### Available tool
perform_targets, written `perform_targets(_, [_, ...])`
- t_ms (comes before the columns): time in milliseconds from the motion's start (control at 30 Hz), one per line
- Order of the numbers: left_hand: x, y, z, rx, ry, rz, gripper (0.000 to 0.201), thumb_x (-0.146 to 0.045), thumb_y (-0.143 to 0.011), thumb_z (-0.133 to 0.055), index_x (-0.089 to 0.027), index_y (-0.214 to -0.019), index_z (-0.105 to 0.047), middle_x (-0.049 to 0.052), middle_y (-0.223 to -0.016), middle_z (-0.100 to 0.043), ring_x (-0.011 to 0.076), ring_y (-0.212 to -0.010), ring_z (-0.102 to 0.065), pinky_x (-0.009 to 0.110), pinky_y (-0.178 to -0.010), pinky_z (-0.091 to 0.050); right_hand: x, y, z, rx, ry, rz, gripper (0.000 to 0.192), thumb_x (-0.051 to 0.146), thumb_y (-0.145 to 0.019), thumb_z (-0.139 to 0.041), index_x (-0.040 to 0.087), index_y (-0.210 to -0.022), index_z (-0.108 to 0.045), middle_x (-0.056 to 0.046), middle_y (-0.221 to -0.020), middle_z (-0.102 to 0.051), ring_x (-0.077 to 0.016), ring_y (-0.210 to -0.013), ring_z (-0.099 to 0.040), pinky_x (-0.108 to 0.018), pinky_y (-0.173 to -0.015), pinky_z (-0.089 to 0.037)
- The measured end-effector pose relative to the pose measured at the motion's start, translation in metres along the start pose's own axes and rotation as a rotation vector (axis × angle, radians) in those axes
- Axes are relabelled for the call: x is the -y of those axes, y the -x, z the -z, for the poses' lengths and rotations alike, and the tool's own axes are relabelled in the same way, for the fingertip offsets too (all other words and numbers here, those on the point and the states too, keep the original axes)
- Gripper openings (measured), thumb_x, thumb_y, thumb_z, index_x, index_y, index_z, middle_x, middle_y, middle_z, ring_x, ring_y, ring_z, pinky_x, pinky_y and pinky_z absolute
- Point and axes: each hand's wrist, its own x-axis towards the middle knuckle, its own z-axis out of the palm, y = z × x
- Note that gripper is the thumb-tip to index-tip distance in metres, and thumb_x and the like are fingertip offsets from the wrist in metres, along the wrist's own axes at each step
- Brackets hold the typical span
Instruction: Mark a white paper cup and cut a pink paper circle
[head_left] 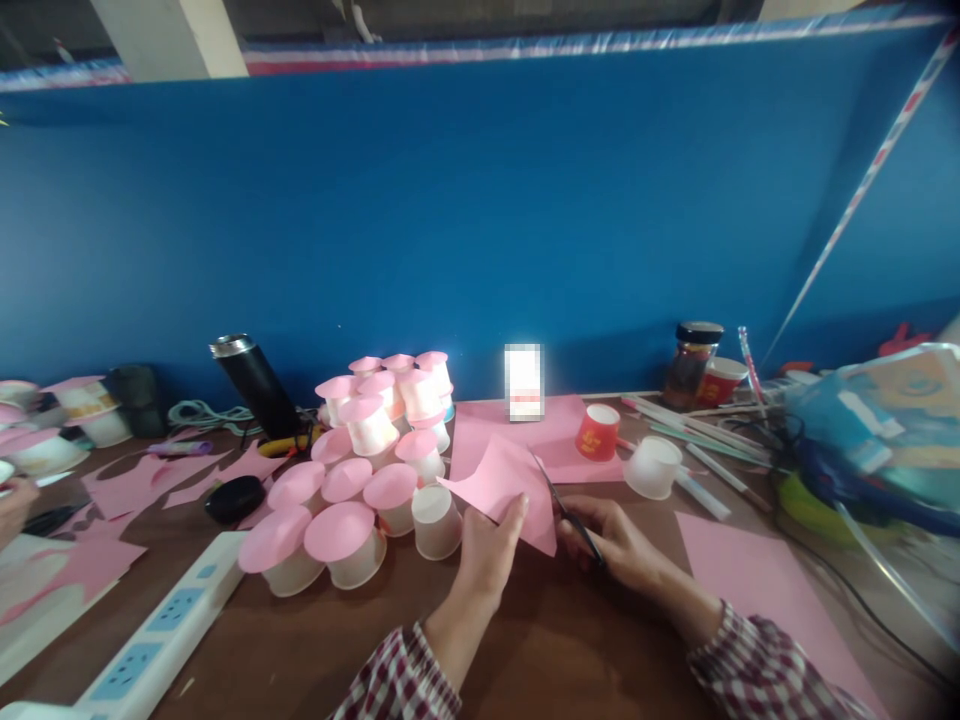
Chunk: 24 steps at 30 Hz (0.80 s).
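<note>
My left hand (489, 548) pinches a piece of pink paper (506, 485) between thumb and fingers and holds it raised over the table. Dark-handled scissors (576, 525) are gripped in my right hand (609, 535), their blades pointing up and away along the paper's right edge. Just left of my left hand stands a white paper cup (436, 522) without a pink top. Beside it are several paper cups topped with pink discs (341, 530), some of them stacked. A red paper cup (598, 433) and a tilted white cup (654, 467) are beyond my right hand.
Behind the paper lies a pink sheet (480, 430), and another pink sheet (765, 580) is at right. A white power strip (161, 625), a black flask (255, 385), a dark-lidded jar (691, 368) and a blue bag (885, 430) surround the work area. Another person's hand (16, 505) shows far left.
</note>
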Motion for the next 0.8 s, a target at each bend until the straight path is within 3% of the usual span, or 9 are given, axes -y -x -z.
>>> perform_targets(100, [0.0022, -0.0013, 0.0005, -0.021, -0.011, 0.006, 0.041, -0.046, -0.068, -0.069, -0.007, -0.08, -0.071, 0.011, -0.074, -0.071, 0.0228, -0.071, -0.065, 0.031, -0.069, -0.05, 0.0, -0.0001, -0.0002, -0.004, 0.018, 0.0, 0.039, 0.044, -0.08, -0.064, 0.012, -0.101, -0.064, 0.003, -0.057, -0.051, -0.0073, -0.048, -0.044, -0.019, -0.044, -0.034])
perform_targets(267, [0.003, -0.0035, 0.0013, -0.04, -0.081, -0.011, 0.041, -0.047, -0.071, -0.066, -0.007, -0.082, -0.071, 0.012, -0.08, -0.071, 0.0241, -0.077, -0.065, 0.031, -0.069, -0.049, 0.0019, -0.0002, -0.0008, -0.004, 0.022, -0.021, 0.041, 0.046, -0.08, -0.063, 0.012, -0.104, -0.064, 0.002, -0.06, -0.054, -0.0082, -0.049, -0.048, -0.019, -0.045, -0.037])
perform_targets(600, [0.0058, -0.0024, 0.001, 0.052, -0.018, -0.048, 0.043, -0.044, -0.074, -0.065, -0.007, -0.095, -0.07, 0.013, -0.089, -0.072, 0.0251, -0.087, -0.064, 0.031, -0.076, -0.05, 0.0034, -0.0004, 0.0006, 0.016, 0.007, 0.021, 0.04, 0.046, -0.079, -0.065, 0.012, -0.101, -0.064, 0.0, -0.064, -0.055, -0.009, -0.054, -0.047, -0.019, -0.047, -0.036])
perform_targets(800, [0.0063, -0.0021, 0.0014, 0.044, 0.006, -0.014, 0.046, -0.044, -0.073, -0.066, -0.005, -0.096, -0.069, 0.015, -0.088, -0.071, 0.0259, -0.086, -0.065, 0.033, -0.075, -0.051, 0.0017, -0.0004, 0.0003, 0.016, -0.008, 0.034, 0.04, 0.047, -0.079, -0.064, 0.013, -0.101, -0.064, 0.001, -0.065, -0.055, -0.0084, -0.054, -0.045, -0.019, -0.047, -0.035])
